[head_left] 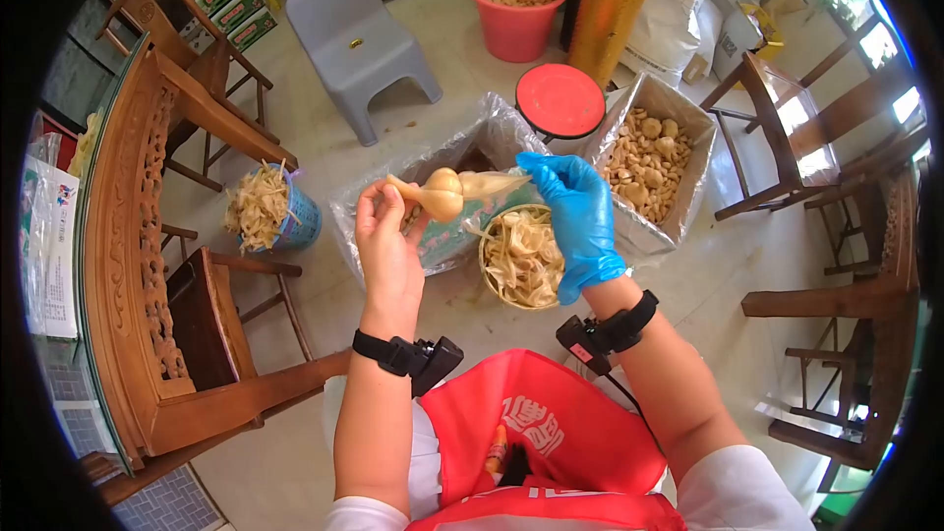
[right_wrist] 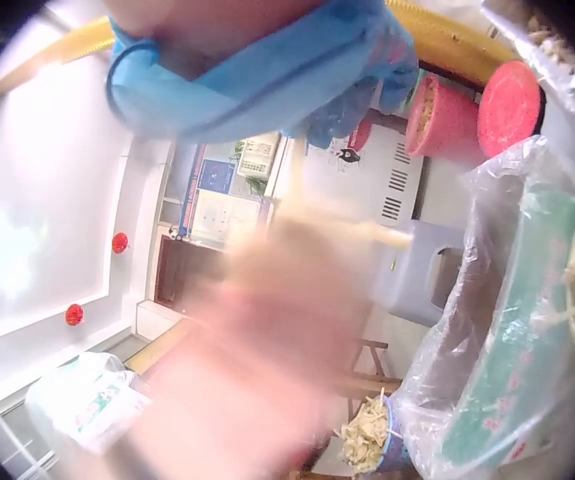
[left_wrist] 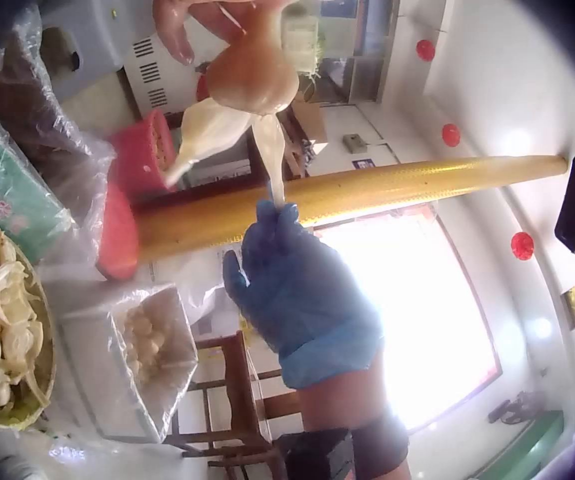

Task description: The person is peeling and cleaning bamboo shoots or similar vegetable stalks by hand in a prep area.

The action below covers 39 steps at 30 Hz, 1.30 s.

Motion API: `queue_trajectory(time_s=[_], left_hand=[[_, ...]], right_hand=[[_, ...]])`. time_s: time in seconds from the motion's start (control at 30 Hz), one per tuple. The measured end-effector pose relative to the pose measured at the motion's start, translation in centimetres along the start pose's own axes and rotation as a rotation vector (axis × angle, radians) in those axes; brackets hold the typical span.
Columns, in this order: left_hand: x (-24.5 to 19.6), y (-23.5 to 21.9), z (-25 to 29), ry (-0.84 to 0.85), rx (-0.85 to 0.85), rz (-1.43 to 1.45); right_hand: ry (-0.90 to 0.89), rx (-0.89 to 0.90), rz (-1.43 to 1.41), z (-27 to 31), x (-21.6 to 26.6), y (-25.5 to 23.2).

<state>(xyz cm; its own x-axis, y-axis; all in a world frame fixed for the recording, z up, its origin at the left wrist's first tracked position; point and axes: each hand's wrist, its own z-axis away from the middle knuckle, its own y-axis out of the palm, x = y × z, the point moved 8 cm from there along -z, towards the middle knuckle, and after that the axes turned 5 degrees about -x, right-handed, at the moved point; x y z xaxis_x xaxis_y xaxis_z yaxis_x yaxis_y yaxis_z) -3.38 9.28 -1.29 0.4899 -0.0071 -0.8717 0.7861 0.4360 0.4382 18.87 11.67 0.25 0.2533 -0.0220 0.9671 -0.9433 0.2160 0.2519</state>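
A pale tan garlic bulb [head_left: 442, 194] with peeling skin is held up in the head view, its stem pointing left. The bare left hand [head_left: 390, 236] grips it with thumb and fingers. The blue-gloved right hand [head_left: 578, 213] pinches the end of a skin strip [head_left: 492, 184] stretched out to the right of the bulb. In the left wrist view, the gloved hand [left_wrist: 303, 285] pinches one strip below the bulb [left_wrist: 254, 75], while another flap hangs free. The right wrist view shows the bulb blurred.
Below the hands stand a basket of peeled skins [head_left: 524, 258] and a plastic-lined box [head_left: 364, 206]. A lined box of bulbs and cloves [head_left: 644, 172] is at right, a blue basket of skins [head_left: 300, 216] at left. A grey chair [head_left: 359, 34] and red stool [head_left: 560, 100] stand beyond.
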Motion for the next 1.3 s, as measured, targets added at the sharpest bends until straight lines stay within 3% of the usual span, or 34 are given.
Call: queue_trajectory(time_s=[0.1, 0.2, 0.27, 0.3, 0.37, 0.4, 0.5, 0.73, 0.83, 0.9, 1.03, 1.1, 1.2, 1.23, 1.3], left_hand=[[-0.6, 0.8, 0.4, 0.053, 0.011, -0.005], [-0.5, 1.7, 1.0, 0.121, 0.044, -0.086], [-0.1, 2.3, 1.2, 0.145, 0.087, -0.154], [0.2, 2.3, 1.3, 0.144, 0.089, -0.155], [0.8, 2.7, 1.7, 0.128, 0.103, -0.201], [0.9, 2.8, 1.8, 0.109, 0.105, -0.202], [0.8, 3.2, 2.3, 0.114, 0.129, -0.253], [0.7, 3.2, 2.4, 0.196, 0.162, -0.34], [-0.2, 3.1, 2.4, 0.255, 0.125, -0.352], [-1.3, 3.4, 2.7, 0.494, 0.115, -0.618], [0.3, 3.4, 2.0, 0.417, 0.172, -0.468], [1.1, 4.2, 2.3, 0.285, 0.269, -0.389], [1.4, 4.6, 2.7, 0.254, 0.278, -0.458], [1.6, 4.8, 2.9, 0.221, 0.294, -0.503], [1.7, 4.8, 2.9, 0.197, 0.298, -0.536]], right_hand=[[0.059, -0.041, 0.125, -0.3, -0.2, -0.8], [-0.042, -0.081, 0.155, -0.3, -0.4, -0.6], [-0.404, -0.043, 0.337, 0.5, 1.9, 0.9], [-0.404, -0.045, 0.337, 0.8, 2.1, 1.0], [-0.408, 0.211, 0.583, 2.0, 2.3, 3.6], [-0.501, 0.204, 0.595, 2.3, 2.5, 4.1], [-0.557, 0.181, 0.657, 2.6, 2.0, 4.3], [-0.554, 0.297, 0.734, 2.7, 2.5, 4.9], [-0.431, 0.281, 0.635, 2.4, 2.4, 4.5], [-0.287, 0.301, 0.46, 1.9, 1.6, 4.4], [-0.191, 0.491, 0.246, 1.6, 0.6, 4.9], [-0.04, 0.593, 0.13, 2.2, 0.5, 5.7], [-0.009, 0.64, 0.018, 2.6, 0.1, 6.0], [-0.007, 0.644, 0.019, 2.7, -0.3, 6.0], [-0.094, 0.603, 0.379, 2.7, -1.6, 5.8]])
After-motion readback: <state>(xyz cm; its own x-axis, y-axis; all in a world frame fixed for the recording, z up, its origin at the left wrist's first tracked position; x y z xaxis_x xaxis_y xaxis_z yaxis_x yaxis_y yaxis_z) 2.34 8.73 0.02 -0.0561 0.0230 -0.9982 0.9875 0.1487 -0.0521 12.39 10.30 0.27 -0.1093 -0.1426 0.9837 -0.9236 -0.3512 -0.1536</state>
